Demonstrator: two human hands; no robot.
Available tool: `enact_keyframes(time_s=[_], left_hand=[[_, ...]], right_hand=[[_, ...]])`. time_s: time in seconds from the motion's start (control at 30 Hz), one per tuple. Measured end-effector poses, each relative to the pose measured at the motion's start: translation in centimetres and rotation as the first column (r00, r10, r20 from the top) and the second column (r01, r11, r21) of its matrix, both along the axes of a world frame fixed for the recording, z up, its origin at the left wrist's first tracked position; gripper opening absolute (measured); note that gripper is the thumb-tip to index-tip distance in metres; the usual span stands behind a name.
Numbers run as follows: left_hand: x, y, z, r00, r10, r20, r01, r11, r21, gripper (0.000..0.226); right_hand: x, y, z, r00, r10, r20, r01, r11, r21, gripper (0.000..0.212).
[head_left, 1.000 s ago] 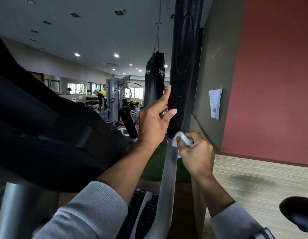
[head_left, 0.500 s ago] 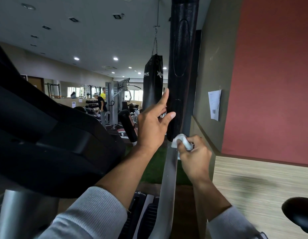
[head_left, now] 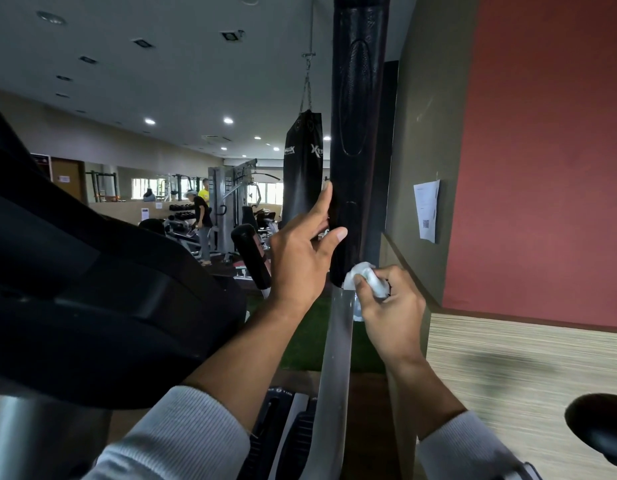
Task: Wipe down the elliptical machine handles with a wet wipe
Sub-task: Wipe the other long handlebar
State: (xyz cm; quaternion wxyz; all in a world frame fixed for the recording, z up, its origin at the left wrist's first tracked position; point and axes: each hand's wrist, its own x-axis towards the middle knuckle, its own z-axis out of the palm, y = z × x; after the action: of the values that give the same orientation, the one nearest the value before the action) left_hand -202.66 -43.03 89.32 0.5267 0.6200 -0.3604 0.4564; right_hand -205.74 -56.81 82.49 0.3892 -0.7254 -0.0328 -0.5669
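Note:
The elliptical's right handle stands upright in front of me: a black foam grip [head_left: 357,133] on top of a silver metal bar [head_left: 336,358]. My left hand [head_left: 302,251] steadies the lower part of the grip, with thumb and forefinger straight against its left side. My right hand [head_left: 392,308] pinches a bunched white wet wipe [head_left: 367,277] and presses it where the foam ends and the bar begins. A second, shorter black handle [head_left: 251,258] shows left of my left hand.
The elliptical's black console housing [head_left: 92,289] fills the left side. A hanging black punching bag [head_left: 303,168] is behind the handle. A red and olive wall [head_left: 542,150] with a paper notice stands close on the right. People and weight machines are far back.
The view has dipped slightly, so both hands and the handle sit lower in frame. My right hand has kept the wipe at the foam's bottom edge; the left hand has stayed on the grip.

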Motion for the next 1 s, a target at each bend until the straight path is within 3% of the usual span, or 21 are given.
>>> enact_keyframes(time_s=[0.17,0.27,0.43,0.63,0.83,1.0], left_hand=[[0.0,-0.1,0.0,1.000,0.005,-0.004,-0.005,1.000,-0.003,0.069],[0.2,-0.1,0.0,1.000,0.013,0.016,-0.013,1.000,-0.005,0.068],[0.3,0.0,0.0,1.000,0.021,0.022,-0.021,1.000,0.005,0.068],[0.1,0.0,0.0,0.999,0.044,0.019,-0.045,0.999,0.011,0.068],[0.1,0.0,-0.1,1.000,0.028,0.010,-0.028,1.000,0.013,0.068],[0.0,0.0,0.1,1.000,0.006,-0.013,-0.006,1.000,0.012,0.066]], right_hand=[[-0.9,0.1,0.5,0.998,-0.041,0.052,0.038,0.998,0.053,0.021],[-0.9,0.5,0.4,0.994,-0.093,0.059,0.093,0.996,0.004,0.018],[-0.4,1.9,0.3,0.996,-0.045,0.072,0.045,0.999,0.006,0.023],[-0.3,2.4,-0.3,0.999,0.001,0.049,-0.001,1.000,0.004,0.044],[-0.3,1.7,-0.1,0.999,-0.030,0.017,0.031,0.997,-0.071,0.033],[-0.6,0.7,-1.6,0.981,-0.102,-0.166,0.051,0.957,-0.286,0.020]])
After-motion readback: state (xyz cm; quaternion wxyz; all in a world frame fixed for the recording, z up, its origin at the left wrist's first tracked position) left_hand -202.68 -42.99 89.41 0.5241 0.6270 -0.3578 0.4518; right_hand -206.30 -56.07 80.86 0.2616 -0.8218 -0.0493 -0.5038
